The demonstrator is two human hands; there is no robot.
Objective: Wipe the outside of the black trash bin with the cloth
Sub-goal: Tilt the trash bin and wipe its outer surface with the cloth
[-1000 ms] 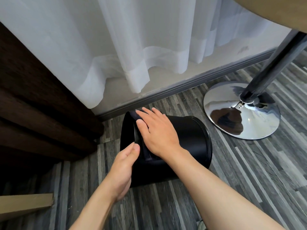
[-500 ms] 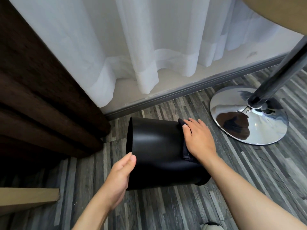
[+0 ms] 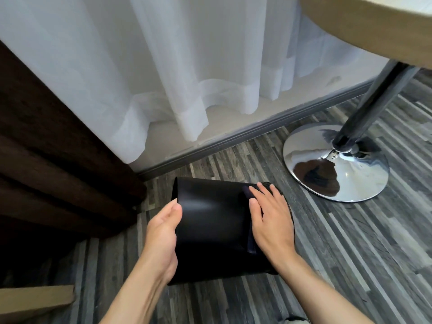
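Pressing cloth (image 3: 246,195) on black trash bin (image 3: 210,225), right hand (image 3: 268,225) spread flat; left hand (image 3: 161,239) cups its side.

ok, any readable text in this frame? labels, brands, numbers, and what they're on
None: no text shows anywhere in this view.
bin: plain black side, no label on the part that shows.
cloth, mostly under the right hand: no print shows.
table base: reflections only.
tan board: bare.
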